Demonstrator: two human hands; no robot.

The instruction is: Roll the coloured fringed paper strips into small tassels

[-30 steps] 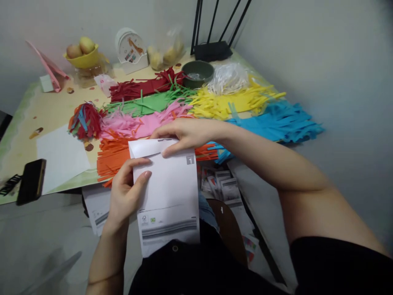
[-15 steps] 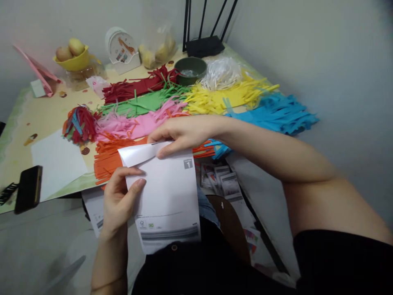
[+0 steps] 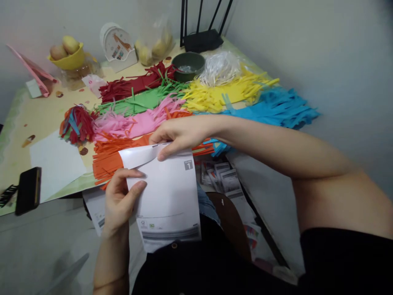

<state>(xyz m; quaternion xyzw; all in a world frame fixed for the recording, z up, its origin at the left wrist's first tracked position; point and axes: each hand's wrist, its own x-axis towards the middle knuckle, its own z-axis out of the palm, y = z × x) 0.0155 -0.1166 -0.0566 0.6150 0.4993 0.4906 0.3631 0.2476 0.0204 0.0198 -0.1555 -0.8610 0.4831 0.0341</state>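
A white printed sheet of paper (image 3: 167, 184) is held upright between my hands over my lap, at the table's front edge. It bears a grey box with a "1" and a dark band along its bottom. Its top left part is folded over toward me as a curled flap. My left hand (image 3: 123, 196) pinches the left edge below that flap, thumb in front. At the top edge, my right hand (image 3: 176, 137) has its thumb pressed on the front, its other fingers partly hidden behind the paper. Orange fringed paper (image 3: 107, 157) lies just behind the sheet.
On the table (image 3: 41, 116) lie fringed papers in pink (image 3: 141, 123), green (image 3: 144, 100), dark red (image 3: 138, 84), yellow (image 3: 229, 96) and blue (image 3: 276, 110). A dark bowl (image 3: 188, 67), a router (image 3: 202, 40), a phone (image 3: 28, 190) and a blank sheet (image 3: 57, 164) are there too.
The view has shifted slightly. Both hands keep their hold on the printed sheet, and the folded flap has hardly changed.
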